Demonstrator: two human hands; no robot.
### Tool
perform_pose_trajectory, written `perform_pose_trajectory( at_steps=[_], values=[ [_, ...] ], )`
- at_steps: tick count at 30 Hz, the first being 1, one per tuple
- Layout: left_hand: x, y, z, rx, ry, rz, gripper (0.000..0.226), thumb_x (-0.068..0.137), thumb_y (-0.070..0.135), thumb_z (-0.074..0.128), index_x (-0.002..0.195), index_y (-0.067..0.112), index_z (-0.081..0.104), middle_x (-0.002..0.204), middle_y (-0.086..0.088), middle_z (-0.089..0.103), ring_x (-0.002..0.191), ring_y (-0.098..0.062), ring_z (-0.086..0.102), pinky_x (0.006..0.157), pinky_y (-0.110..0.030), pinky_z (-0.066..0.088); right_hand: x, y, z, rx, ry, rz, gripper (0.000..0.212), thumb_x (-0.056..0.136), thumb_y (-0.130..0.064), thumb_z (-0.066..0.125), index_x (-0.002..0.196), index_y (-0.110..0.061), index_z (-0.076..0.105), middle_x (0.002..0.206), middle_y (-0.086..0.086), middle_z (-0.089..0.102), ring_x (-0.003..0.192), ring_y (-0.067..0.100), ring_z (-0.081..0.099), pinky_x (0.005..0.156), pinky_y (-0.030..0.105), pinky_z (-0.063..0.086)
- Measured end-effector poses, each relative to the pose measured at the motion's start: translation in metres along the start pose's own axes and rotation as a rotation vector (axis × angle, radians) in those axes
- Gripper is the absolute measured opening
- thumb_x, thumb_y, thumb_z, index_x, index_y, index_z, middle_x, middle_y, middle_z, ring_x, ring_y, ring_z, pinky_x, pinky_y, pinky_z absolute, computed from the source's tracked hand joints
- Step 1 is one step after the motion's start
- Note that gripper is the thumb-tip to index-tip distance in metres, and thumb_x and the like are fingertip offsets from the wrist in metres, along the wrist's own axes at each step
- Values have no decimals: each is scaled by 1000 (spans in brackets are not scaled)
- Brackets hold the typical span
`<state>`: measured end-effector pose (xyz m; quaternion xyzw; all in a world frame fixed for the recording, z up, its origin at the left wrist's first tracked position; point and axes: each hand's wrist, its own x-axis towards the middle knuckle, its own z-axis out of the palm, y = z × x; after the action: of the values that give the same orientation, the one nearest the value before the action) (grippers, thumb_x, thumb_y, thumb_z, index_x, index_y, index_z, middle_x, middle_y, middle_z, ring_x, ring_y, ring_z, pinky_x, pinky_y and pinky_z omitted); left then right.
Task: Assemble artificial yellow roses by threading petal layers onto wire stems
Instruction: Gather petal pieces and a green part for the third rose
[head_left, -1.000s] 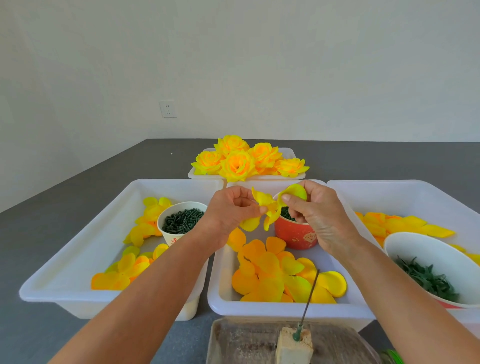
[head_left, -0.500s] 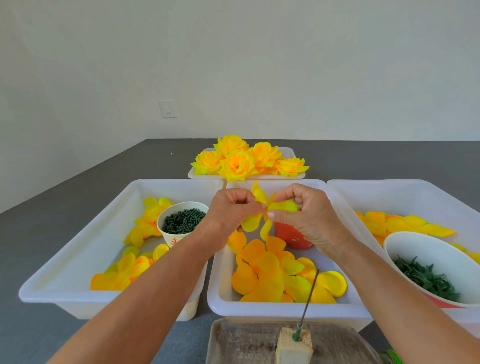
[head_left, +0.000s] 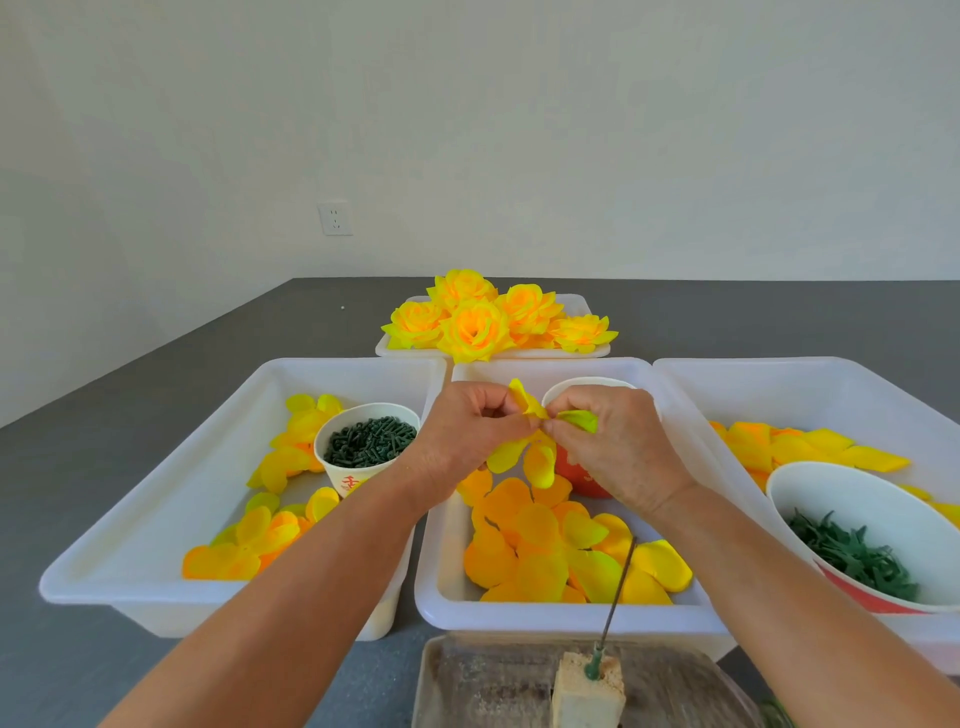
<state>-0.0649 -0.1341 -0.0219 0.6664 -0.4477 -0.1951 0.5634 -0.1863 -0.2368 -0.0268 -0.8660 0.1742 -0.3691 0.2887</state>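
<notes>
Both hands hold one yellow petal layer (head_left: 537, 457) above the middle white tray (head_left: 550, 610). My left hand (head_left: 467, 431) pinches its left side; my right hand (head_left: 608, 441) pinches its centre from the right, fingertips almost touching. Petals stick up and hang down between the hands. Loose yellow-orange petal layers (head_left: 550, 551) fill the tray below. A thin wire stem (head_left: 615, 597) stands tilted in a small foam block (head_left: 587, 691) at the near edge. Finished yellow roses (head_left: 483, 322) lie in the far tray.
A left tray (head_left: 156, 519) holds petals and a paper cup of dark green parts (head_left: 369, 441). The right tray (head_left: 810, 384) holds petals and a bowl of green leaf pieces (head_left: 857, 551). A red cup (head_left: 582, 475) sits behind my right hand. The table is grey.
My hands have closed in together on the petal layer, and my right hand has shifted from holding one petal up to pinching at the layer's centre.
</notes>
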Motion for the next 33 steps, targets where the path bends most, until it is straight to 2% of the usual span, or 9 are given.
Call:
perform_pose_trajectory(
  at_steps=[3,8,11,16,20,24,29,32,33],
  values=[
    [2,0,-1,-28,58,-6,25,81,1,66,60,3,52,57,-10,43,44,-11,35,40,-18,28,5,2,-2,34,118,156,4,78,-6,65,76,-8,68,56,-6,56,62,23,61,67,31,48],
    [4,-2,-3,-77,139,0,23,83,2,64,64,-5,53,57,-11,44,35,-5,39,37,-13,32,9,4,-8,227,231,379,9,81,-10,62,73,-9,63,52,3,61,37,3,55,42,17,42],
    [5,-1,-2,-94,203,14,24,83,4,65,65,-6,52,61,-16,42,39,-10,37,37,-16,32,8,3,-9,357,265,422,15,84,-8,60,71,-15,60,55,-3,63,43,3,60,39,13,42],
    [5,2,-2,-172,261,42,29,85,8,64,80,-18,54,76,-41,52,58,-25,41,44,-23,34,9,0,-7,551,236,454,9,89,-6,58,81,-10,62,71,9,72,63,15,70,55,21,54],
    [5,4,-1,-229,253,26,25,83,2,64,92,-20,55,81,-30,55,72,-28,46,64,-36,40,9,0,-10,664,215,420,9,82,0,66,79,-9,64,73,8,72,64,18,70,60,22,57],
    [3,4,-1,-164,229,4,12,82,-7,62,92,-10,57,89,-39,60,74,-34,56,68,-45,46,8,0,-10,687,170,359,27,75,6,70,79,-20,66,71,-6,70,61,6,66,59,19,55],
    [4,2,-2,-87,210,-4,24,75,-9,67,88,9,58,88,-28,63,75,-30,59,67,-39,49,8,2,-8,687,100,392,24,76,5,69,73,-19,67,69,0,69,67,17,64,65,29,53],
    [2,2,-2,-121,204,4,13,81,-4,65,83,7,61,81,-19,62,69,-24,55,63,-32,47,8,4,-6,653,82,385,17,80,-4,69,74,-20,68,70,-2,69,63,9,65,58,20,52],
    [2,2,-2,-141,214,6,7,83,-3,64,83,5,63,80,-17,62,68,-23,55,63,-30,47,8,6,-5,620,89,374,16,82,-5,68,75,-21,68,73,0,69,66,11,64,60,22,52]
  ],
)
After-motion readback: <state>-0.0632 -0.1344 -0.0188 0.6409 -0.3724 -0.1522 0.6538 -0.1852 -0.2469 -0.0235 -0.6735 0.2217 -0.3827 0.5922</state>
